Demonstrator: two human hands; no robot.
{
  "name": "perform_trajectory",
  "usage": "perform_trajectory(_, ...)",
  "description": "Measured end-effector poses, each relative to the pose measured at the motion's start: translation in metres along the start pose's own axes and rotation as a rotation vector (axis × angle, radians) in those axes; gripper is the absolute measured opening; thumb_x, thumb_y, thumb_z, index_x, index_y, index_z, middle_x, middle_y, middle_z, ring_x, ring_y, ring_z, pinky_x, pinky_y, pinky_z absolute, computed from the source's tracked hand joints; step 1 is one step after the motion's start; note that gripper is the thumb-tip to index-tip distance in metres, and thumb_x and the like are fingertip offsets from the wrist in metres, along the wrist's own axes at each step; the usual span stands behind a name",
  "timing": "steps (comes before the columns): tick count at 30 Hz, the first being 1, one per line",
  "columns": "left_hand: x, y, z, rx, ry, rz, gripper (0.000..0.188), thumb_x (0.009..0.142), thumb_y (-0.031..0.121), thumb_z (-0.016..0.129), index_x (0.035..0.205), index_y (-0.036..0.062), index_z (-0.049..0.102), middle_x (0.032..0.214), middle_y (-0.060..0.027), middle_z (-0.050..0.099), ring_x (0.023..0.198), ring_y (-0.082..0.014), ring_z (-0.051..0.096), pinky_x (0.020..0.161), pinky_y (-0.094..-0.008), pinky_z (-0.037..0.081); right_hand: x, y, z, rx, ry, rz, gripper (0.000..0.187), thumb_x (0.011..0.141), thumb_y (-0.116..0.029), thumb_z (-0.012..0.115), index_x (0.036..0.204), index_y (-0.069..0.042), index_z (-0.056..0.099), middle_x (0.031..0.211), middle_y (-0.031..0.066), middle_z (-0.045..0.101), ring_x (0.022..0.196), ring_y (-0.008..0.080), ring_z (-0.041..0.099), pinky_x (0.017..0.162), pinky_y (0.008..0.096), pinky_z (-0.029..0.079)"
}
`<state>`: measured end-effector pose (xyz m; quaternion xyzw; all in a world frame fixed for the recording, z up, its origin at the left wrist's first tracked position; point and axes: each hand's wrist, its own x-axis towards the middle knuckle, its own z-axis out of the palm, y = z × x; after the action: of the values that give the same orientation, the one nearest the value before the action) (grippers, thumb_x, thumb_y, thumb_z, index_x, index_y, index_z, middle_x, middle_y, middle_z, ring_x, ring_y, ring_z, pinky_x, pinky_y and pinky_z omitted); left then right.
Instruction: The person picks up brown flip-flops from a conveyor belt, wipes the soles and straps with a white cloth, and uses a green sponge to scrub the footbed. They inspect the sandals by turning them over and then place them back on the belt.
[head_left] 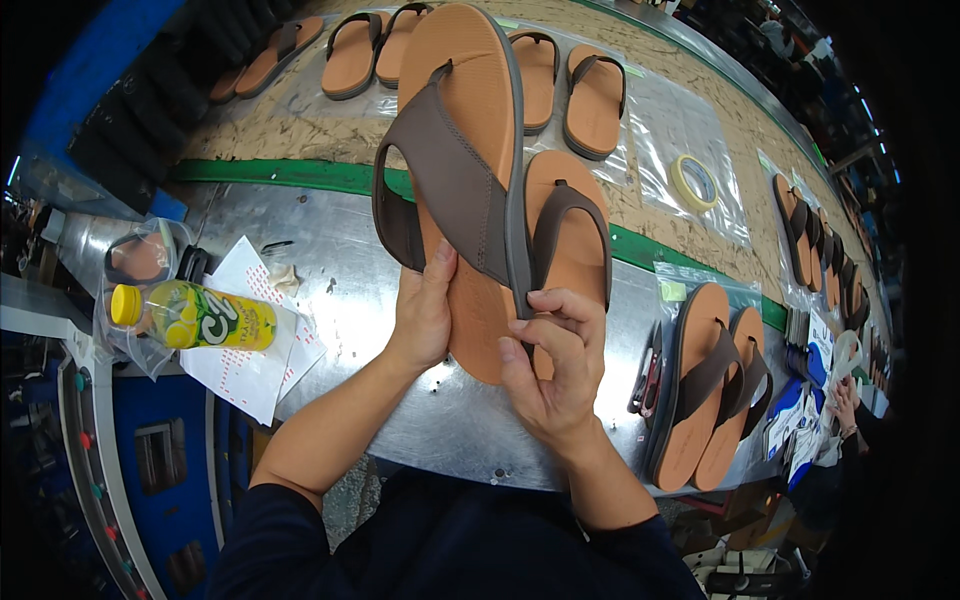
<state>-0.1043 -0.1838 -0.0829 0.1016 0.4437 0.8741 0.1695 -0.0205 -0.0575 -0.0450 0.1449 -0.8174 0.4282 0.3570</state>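
While the left hand point(425, 318) clamps its fingers on the tan, brown-strapped thong sandal point(455, 180) above the silver metal desk point(350, 240), the right hand point(562, 368) curls its fingers at the sole edge point(519, 215), grip unclear; expect light, springy handling, best held by the sole

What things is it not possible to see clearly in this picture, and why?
All in the head view:
Left hand, most fingers: hidden behind the front flip-flop.
Front flip-flop's underside: turned out of view.
Rear flip-flop, part of the heel end: hidden by the front flip-flop and right hand.
Bagged flip-flop: partly covered by the drink bottle.
Co-worker's hand, right: body beyond it mostly lost in darkness.
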Motion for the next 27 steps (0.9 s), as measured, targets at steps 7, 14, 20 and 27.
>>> perform_trajectory(7, 0.0001, 0.0011, -0.0017, 0.011, -0.004, 0.045, 0.040, 0.106, 0.029, 0.039, 0.137, 0.0036, 0.041, 0.127, -0.0090, 0.055, 0.115, -0.0164, 0.057, 0.097, -0.0325, 0.048, 0.0033, -0.0068, -0.0002, -0.032, -0.010, 0.068, 0.029, 0.078, 0.003, 0.072, 0.105, -0.001, 0.062, 0.113, 0.0161, 0.052, 0.080, 0.0173, 0.058, 0.067, 0.0264, 0.048)
perform_trajectory(14, -0.0010, 0.0032, 0.0018, 0.047, 0.009, 0.089, 0.040, 0.106, 0.028, 0.039, 0.137, 0.0029, 0.043, 0.129, -0.0087, 0.055, 0.117, -0.0154, 0.055, 0.099, -0.0317, 0.046, -0.0007, -0.0016, 0.0010, -0.034, 0.024, -0.023, 0.026, 0.078, 0.003, 0.073, 0.102, 0.000, 0.065, 0.113, 0.0151, 0.052, 0.072, 0.0140, 0.058, 0.058, 0.0233, 0.049)
perform_trajectory(20, -0.0007, 0.0032, 0.0008, 0.013, -0.007, 0.066, 0.044, 0.103, 0.031, 0.047, 0.136, 0.0029, 0.043, 0.127, -0.0082, 0.056, 0.117, -0.0154, 0.055, 0.099, -0.0320, 0.046, -0.0003, -0.0044, -0.0015, -0.017, 0.000, 0.012, 0.025, 0.077, 0.004, 0.074, 0.100, -0.001, 0.064, 0.115, 0.0160, 0.052, 0.073, 0.0145, 0.060, 0.062, 0.0251, 0.052)
perform_trajectory(27, 0.0052, -0.0052, -0.0057, -0.187, -0.166, -0.187, 0.090, 0.075, 0.049, 0.080, 0.141, 0.0100, 0.033, 0.110, -0.0027, 0.061, 0.102, -0.0162, 0.064, 0.088, -0.0332, 0.058, -0.0032, -0.0004, 0.0010, 0.159, -0.004, 0.151, 0.047, 0.078, 0.003, 0.074, 0.118, -0.002, 0.050, 0.131, 0.0193, 0.048, 0.107, 0.0214, 0.057, 0.087, 0.0308, 0.049)
